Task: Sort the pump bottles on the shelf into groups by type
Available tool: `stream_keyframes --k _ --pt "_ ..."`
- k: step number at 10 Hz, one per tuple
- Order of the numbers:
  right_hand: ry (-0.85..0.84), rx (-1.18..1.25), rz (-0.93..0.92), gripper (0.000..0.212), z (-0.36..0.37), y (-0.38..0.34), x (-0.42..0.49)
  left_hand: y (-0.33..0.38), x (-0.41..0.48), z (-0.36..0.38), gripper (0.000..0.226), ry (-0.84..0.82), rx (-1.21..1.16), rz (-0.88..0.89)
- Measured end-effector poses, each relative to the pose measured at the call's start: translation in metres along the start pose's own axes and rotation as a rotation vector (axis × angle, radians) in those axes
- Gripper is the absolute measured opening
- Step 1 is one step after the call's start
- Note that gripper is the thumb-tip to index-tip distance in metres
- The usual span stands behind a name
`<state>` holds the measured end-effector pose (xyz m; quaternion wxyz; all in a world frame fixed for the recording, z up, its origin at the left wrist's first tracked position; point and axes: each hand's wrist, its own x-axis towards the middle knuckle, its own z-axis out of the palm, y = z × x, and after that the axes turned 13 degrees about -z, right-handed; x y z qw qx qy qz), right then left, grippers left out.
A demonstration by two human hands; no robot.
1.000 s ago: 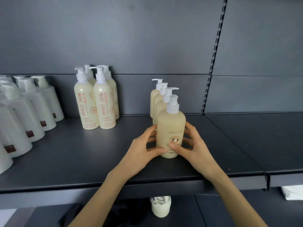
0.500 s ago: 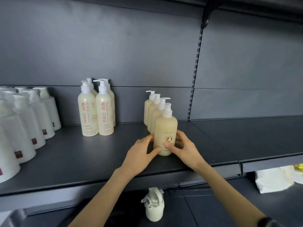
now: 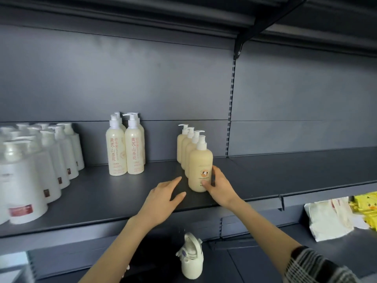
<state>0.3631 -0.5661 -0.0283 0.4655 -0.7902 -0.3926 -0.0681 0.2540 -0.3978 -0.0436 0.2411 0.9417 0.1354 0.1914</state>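
Two bare forearms come up from the bottom of the view, both uncovered from wrist to well past mid-forearm. The left hand (image 3: 163, 198) shows no ring, no watch, no band at the wrist. The right hand (image 3: 219, 187) is just as plain, fingers bare, nails short. Down at the lower right corner a sleeve (image 3: 318, 266) shows: a woven plaid in dark grey and black, crossed by pale off-white lines, its cuff pushed up toward the elbow.

Left hand (image 3: 163, 198): open, palm down, fingers spread, forearm bare; right hand (image 3: 219, 185): fingers curled in a loose grip, thumb forward, forearm reaching from a plaid sleeve (image 3: 318, 266).
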Motion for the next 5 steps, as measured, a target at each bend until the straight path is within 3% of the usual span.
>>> stream_keyframes --k 2,3,5 --pt "-0.157 -0.274 0.081 0.076 -0.006 -0.006 -0.017 -0.029 -0.042 -0.038 0.060 0.160 0.376 -0.195" --pt "-0.238 -0.464 0.053 0.073 -0.013 -0.007 -0.037 -0.047 -0.077 -0.059 0.064 0.166 0.498 -0.338" --pt "-0.168 -0.606 -0.105 0.067 -0.022 -0.020 -0.068 -0.069 -0.155 -0.094 0.067 0.189 0.541 -0.554"
